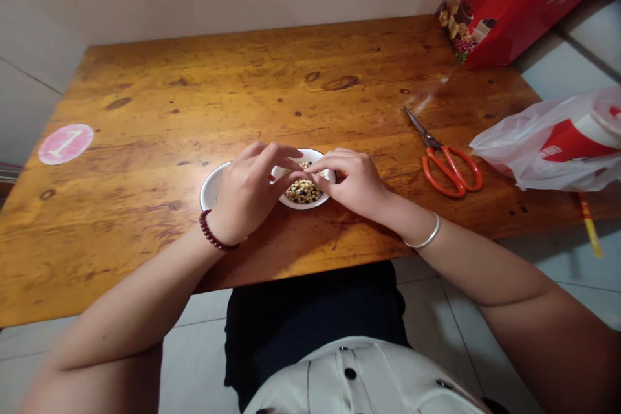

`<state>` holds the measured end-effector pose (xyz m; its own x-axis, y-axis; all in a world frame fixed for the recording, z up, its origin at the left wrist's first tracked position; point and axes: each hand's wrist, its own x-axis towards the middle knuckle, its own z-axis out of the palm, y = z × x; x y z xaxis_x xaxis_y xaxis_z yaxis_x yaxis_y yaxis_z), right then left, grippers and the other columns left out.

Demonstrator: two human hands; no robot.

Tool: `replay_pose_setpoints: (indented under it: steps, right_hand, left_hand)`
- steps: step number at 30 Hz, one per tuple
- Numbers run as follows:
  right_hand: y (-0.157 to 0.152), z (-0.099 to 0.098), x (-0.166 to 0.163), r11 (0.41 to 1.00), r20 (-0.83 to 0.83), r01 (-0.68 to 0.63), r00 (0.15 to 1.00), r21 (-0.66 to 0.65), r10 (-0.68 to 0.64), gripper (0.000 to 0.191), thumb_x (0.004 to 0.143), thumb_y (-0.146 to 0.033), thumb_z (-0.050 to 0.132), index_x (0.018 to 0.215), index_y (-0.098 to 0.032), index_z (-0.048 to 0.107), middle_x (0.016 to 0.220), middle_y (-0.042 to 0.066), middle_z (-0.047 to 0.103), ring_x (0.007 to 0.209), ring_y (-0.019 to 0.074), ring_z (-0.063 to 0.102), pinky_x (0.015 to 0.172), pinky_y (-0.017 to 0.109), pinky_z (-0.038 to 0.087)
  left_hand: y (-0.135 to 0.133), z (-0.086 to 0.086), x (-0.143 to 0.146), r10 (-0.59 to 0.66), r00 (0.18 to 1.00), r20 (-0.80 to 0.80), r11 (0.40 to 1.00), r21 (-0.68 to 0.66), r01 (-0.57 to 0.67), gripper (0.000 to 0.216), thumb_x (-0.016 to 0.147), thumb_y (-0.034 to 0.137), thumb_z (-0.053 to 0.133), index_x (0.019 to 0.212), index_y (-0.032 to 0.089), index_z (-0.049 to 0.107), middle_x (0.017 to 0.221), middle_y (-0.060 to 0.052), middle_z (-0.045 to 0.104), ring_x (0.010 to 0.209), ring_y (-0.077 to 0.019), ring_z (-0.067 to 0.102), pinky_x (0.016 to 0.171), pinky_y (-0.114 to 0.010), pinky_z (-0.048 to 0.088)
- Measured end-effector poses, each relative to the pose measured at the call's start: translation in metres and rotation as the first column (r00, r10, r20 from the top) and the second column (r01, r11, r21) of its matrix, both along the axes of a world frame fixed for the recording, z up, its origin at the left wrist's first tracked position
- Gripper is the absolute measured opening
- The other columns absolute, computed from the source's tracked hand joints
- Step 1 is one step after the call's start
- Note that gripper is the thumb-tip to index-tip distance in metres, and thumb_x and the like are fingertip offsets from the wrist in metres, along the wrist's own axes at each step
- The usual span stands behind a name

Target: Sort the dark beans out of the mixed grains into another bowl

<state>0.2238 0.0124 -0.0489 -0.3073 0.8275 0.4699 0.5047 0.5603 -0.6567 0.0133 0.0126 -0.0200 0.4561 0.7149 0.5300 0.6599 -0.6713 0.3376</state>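
Note:
Two small white dishes stand side by side near the front edge of the wooden table [204, 97]. The right dish [315, 202] holds a pile of mixed pale and dark beans [303, 191]. The left dish [209, 189] is mostly covered by my left hand [250, 191]. That hand, with a dark red bead bracelet on the wrist, reaches over to the bean dish with its fingertips curled together. My right hand [356, 184], with a silver bangle, rests on the right rim with its fingers pinched over the beans. What the fingertips hold is too small to see.
Orange-handled scissors [444, 162] lie to the right of the dishes. A white plastic bag with a red-and-white package [557, 142] sits at the right edge. A red box [504, 6] stands at the far right corner. A pink round sticker marked 1 [65, 143] is at the left.

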Motion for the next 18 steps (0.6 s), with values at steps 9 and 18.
replay_pose_setpoints:
  steps: [9, 18]
  right_hand:
    - [-0.0003, -0.0052, -0.0014, 0.998, 0.134, -0.009, 0.991, 0.058, 0.001, 0.022, 0.084, -0.033, 0.071, 0.104, -0.024, 0.074, 0.103, 0.003, 0.077, 0.099, 0.0224, 0.066, 0.091, 0.038, 0.041]
    - [-0.001, -0.0053, -0.0036, 0.991, 0.032, 0.002, 0.999, 0.135, -0.006, 0.013, 0.089, -0.033, 0.069, 0.085, -0.024, 0.076, 0.084, 0.001, 0.079, 0.078, 0.017, 0.07, 0.083, 0.035, 0.043]
  left_hand:
    - [0.006, 0.0059, -0.006, -0.046, 0.975, -0.218, 0.994, 0.084, 0.066, 0.016, 0.095, 0.032, 0.058, 0.105, 0.021, 0.063, 0.093, -0.006, 0.074, 0.085, -0.0194, 0.066, 0.068, -0.03, 0.054]
    - [0.0035, 0.0083, -0.0026, -0.086, 0.996, -0.034, 0.993, 0.082, 0.089, 0.013, 0.091, 0.032, 0.065, 0.1, 0.023, 0.062, 0.093, -0.001, 0.072, 0.076, -0.0143, 0.064, 0.068, -0.029, 0.055]
